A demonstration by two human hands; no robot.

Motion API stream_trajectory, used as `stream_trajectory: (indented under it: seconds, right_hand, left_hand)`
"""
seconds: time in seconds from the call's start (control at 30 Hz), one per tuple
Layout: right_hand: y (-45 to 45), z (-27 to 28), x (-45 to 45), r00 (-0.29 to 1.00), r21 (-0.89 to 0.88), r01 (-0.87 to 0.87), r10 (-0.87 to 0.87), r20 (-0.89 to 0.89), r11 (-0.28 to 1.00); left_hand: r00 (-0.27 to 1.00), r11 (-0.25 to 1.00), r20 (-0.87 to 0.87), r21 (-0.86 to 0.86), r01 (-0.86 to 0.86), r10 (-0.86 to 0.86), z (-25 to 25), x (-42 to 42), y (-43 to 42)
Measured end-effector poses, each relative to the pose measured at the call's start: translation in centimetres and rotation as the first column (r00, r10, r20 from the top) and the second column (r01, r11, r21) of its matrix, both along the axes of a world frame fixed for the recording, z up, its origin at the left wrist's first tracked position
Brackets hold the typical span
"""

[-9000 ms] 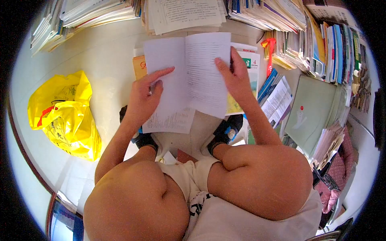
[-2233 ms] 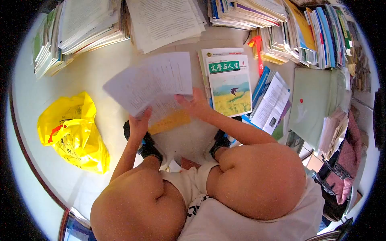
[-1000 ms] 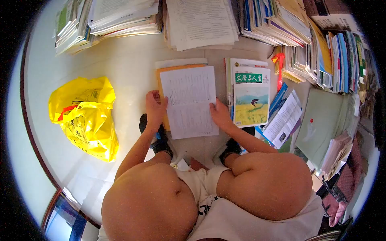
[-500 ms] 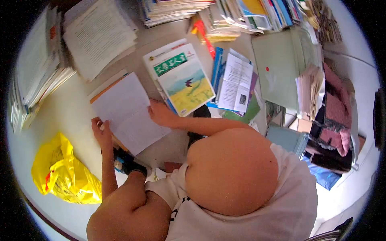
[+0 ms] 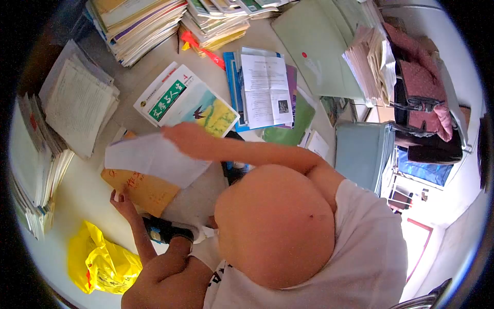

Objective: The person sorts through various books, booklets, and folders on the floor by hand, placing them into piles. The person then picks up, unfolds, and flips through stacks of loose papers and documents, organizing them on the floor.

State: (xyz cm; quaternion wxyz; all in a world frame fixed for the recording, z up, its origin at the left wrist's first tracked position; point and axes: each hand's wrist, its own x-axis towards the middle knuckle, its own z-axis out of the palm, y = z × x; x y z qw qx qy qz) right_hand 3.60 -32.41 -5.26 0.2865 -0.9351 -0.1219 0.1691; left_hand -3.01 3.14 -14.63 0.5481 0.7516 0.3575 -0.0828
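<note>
My right hand is blurred by motion and grips the upper right edge of a white paper sheet, which is lifted and bent. Beneath the sheet shows a brown-orange envelope with red writing on it. My left hand is beside the envelope's lower left edge, its fingers apart and nothing between them. Just beyond my right hand lies a magazine with a swallow and a yellow field on its cover.
A yellow plastic bag sits at lower left. Paper stacks stand on the left, piled magazines at the back. Printed sheets lie on blue booklets. At right are a pale green folder and a grey-blue box.
My right hand has raised the white sheet and swung it up, uncovering the brown-orange envelope. My left hand has let go of the paper's left edge. The camera view has shifted.
</note>
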Motion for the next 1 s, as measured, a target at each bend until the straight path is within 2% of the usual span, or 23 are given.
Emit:
stream_trajectory:
  seconds: [0.03,0.07,0.1,0.13,0.17,0.2,0.23,0.3,0.37,0.4,0.43,0.47,0.5,0.57,0.63,0.7,0.73,0.8,0.83,0.87,0.9,0.97,1.0]
  right_hand:
    - [-2.4,-1.1,0.3,0.995,0.048,0.066,-0.070,0.073,0.997]
    - [-7.0,-1.1,0.4,0.908,0.089,-0.086,0.041,0.418,0.992]
    - [-10.6,2.0,0.7,0.988,0.055,0.135,-0.138,0.064,0.989]
    - [-15.0,1.8,0.0,0.976,-0.071,0.176,-0.164,0.139,0.982]
    - [-18.6,1.7,-1.3,0.907,-0.085,0.389,-0.366,0.210,0.917]
    - [-22.2,1.9,-3.0,0.783,-0.079,0.617,-0.599,0.166,0.783]
    - [-25.3,1.5,-5.0,0.569,0.034,0.820,-0.821,0.056,0.571]
    - [-32.8,-2.9,-10.4,0.426,0.130,0.890,-0.899,0.106,0.437]
    - [-38.0,-6.7,-15.2,0.216,0.269,0.929,-0.962,0.169,0.256]
    - [-38.4,-6.2,-16.5,0.205,0.269,0.931,-0.964,0.168,0.245]
    - [-38.1,-5.4,-17.9,0.137,0.340,0.928,-0.989,0.058,0.149]
    - [-37.6,-4.9,-18.6,0.083,0.401,0.915,-0.995,-0.057,0.053]
    - [-36.8,-4.7,-18.7,0.084,0.403,0.914,-0.995,-0.063,0.052]
    - [-34.8,-4.4,-18.7,0.019,0.449,0.892,-0.989,-0.144,-0.049]
    - [-33.3,-4.3,-18.0,0.056,0.456,0.889,-0.979,-0.195,-0.040]
    - [-31.2,-4.0,-16.3,0.105,0.472,0.881,-0.964,-0.244,-0.024]
    - [-30.0,-3.4,-15.5,0.121,0.496,0.868,-0.954,-0.274,-0.032]
    - [-28.3,-2.0,-14.4,0.143,0.520,0.853,-0.940,-0.310,-0.042]
    - [-27.5,-1.6,-13.8,0.179,0.497,0.868,-0.946,-0.270,0.022]
    - [-26.5,-1.8,-13.0,0.228,0.469,0.878,-0.944,-0.239,0.094]
    - [-25.5,-2.4,-12.1,0.261,0.470,0.876,-0.928,-0.265,0.112]
    - [-22.8,-4.0,-10.4,0.421,0.511,0.812,-0.889,-0.181,0.281]
    - [-20.7,-5.2,-9.4,0.423,0.494,0.815,-0.894,-0.152,0.302]
  left_hand:
    - [1.000,1.000,0.007,0.000,0.010,-0.010,-1.9,-0.4,0.9]
    - [0.998,0.998,0.021,0.016,0.058,-0.059,-4.5,-0.9,2.4]
    - [0.994,0.994,0.036,0.032,0.104,-0.106,-5.8,-0.8,3.0]
    - [0.993,0.993,0.045,0.029,0.110,-0.112,-5.2,-0.2,2.5]
    - [0.983,0.984,0.085,-0.052,0.168,-0.163,-3.5,0.2,1.8]
    - [0.969,0.965,0.125,-0.130,0.228,-0.212,-2.1,0.4,1.1]
    - [0.967,0.963,0.128,-0.131,0.236,-0.220,-1.2,0.4,0.5]
    - [0.965,0.968,0.102,-0.042,0.247,-0.241,0.0,0.4,-0.2]
    - [0.967,0.971,0.121,-0.057,0.230,-0.222,-1.6,-0.3,0.3]
    - [0.974,0.977,0.127,-0.070,0.199,-0.189,-2.1,-0.6,0.5]
    - [0.971,0.975,0.129,-0.067,0.210,-0.200,-1.7,-0.4,0.0]
    - [0.981,0.975,0.162,-0.177,0.137,-0.108,-1.3,-0.9,-0.7]
    - [0.983,0.957,0.183,-0.284,0.064,-0.012,-0.7,-1.4,-1.4]
    - [0.991,0.948,0.135,-0.310,0.065,-0.024,1.7,-1.0,-3.0]
    - [0.996,0.942,0.089,-0.332,0.052,-0.024,2.1,-1.1,-3.1]
    - [0.984,0.902,0.178,-0.422,0.097,-0.022,0.7,-1.6,-2.7]
    - [0.982,0.904,0.186,-0.418,0.094,-0.016,1.0,-1.4,-2.8]
    - [0.990,0.952,0.129,-0.291,0.095,-0.060,1.9,-1.6,-3.4]
    - [0.990,0.957,0.131,-0.278,0.083,-0.048,3.2,-1.5,-3.8]
    - [0.979,0.938,0.201,-0.332,0.104,-0.037,4.8,-1.6,-3.8]
    - [0.963,0.917,0.270,-0.379,0.124,-0.019,5.9,-1.7,-3.4]
    - [0.947,0.913,0.320,-0.393,0.110,0.023,6.9,-2.4,-0.8]
    - [0.926,0.889,0.376,-0.434,0.143,0.035,7.1,-2.7,0.8]
